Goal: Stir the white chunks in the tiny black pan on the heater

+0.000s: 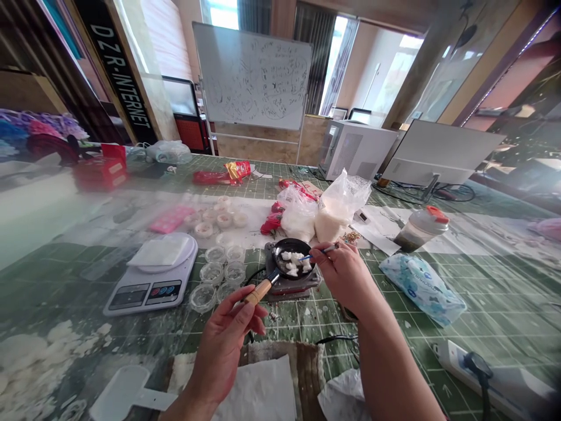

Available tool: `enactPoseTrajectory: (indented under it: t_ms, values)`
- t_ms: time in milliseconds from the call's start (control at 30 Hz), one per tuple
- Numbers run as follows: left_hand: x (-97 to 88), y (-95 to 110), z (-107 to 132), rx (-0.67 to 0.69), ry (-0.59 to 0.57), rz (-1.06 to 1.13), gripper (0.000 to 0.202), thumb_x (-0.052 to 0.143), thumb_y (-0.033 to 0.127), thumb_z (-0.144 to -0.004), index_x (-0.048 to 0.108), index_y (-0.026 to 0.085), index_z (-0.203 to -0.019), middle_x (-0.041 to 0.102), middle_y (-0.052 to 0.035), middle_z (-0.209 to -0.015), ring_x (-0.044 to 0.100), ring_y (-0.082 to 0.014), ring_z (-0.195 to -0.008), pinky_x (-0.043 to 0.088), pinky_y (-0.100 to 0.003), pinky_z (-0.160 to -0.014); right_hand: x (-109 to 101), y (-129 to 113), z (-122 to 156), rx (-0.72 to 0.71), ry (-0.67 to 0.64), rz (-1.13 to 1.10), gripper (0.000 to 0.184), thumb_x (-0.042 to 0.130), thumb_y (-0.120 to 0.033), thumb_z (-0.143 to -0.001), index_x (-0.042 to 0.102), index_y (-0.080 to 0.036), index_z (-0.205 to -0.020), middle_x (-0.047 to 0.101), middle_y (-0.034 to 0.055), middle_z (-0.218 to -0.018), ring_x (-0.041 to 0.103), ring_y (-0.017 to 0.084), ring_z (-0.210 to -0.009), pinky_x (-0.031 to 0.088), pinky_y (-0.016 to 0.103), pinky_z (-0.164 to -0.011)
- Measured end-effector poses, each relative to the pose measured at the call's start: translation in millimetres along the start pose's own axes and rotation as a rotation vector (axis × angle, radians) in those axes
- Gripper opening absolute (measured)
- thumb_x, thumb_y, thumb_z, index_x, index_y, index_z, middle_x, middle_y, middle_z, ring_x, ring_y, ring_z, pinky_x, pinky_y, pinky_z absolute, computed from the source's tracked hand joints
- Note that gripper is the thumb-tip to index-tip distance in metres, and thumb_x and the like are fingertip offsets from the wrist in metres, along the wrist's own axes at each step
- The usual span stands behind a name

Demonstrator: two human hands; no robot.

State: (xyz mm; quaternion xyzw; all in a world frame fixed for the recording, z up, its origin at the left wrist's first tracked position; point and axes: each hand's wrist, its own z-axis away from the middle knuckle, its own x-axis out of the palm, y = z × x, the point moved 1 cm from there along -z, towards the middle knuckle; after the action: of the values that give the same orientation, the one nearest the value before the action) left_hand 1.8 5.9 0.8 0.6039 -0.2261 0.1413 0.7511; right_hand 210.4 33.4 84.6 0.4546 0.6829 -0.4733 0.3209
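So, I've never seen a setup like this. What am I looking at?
There's no robot: a person is working bare-handed. The one picture comes from a camera worn on that person's head, looking forward and down. The left hand has its grip on the wooden handle of a small pan; the right hand holds a thin stick at the white chunks inside. On the table are a kitchen scale, clear cups, bags of pale material and an orange-lidded bottle.

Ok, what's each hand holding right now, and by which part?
The left hand holds the small black pan by its wooden handle; the right hand holds a thin blue-tipped tool toward its rear.
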Motion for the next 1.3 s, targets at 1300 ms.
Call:
enactPoseTrajectory:
  t_ms: [1300]
  values:
    - [1.1, 0.7, 0.9, 0.002, 0.013, -0.002, 0.03, 0.066, 0.029, -0.075, 0.063, 0.02, -0.104, 0.069, -0.0038, -0.072, 0.059, -0.0117, -0.058, 0.046, -0.026, -0.061, -0.9, -1.3, 0.1, 0.003, 0.005, 0.005, 0.03, 0.039, -0.028, -0.091, 0.063, -0.019, -0.076, 0.068, 0.0045, -0.082, 0.057, 0.019, -0.082, 0.034, 0.033, -0.079]
